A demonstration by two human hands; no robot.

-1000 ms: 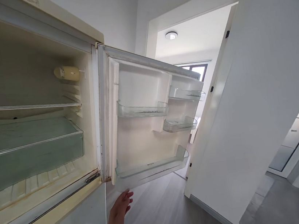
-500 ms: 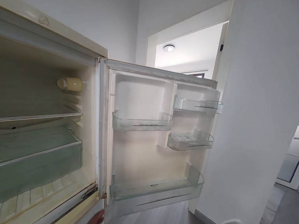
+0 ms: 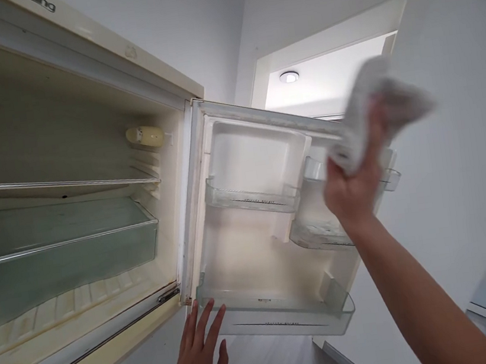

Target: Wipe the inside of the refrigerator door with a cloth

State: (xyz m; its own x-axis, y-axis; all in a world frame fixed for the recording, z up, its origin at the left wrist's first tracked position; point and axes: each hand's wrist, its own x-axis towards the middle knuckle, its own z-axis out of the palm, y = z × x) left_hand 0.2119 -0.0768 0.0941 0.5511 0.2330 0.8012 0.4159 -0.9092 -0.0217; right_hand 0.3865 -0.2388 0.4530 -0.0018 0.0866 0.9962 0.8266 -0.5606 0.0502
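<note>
Gripping a crumpled white cloth (image 3: 378, 101), your right hand (image 3: 352, 191) is up at the far right edge of the open cream fridge door (image 3: 249, 163), fingers closed round the cloth, in front of the upper clear plastic door shelf (image 3: 392, 177). Your left hand (image 3: 198, 355) has its fingers spread open, tips against the door's lower hinge-side corner. Free room lies right of the door, before the plain white wall (image 3: 462, 117). You see dark brand lettering (image 3: 40, 2) on the fridge's top edge, cut off; the print on the shelves is too small to read.
</note>
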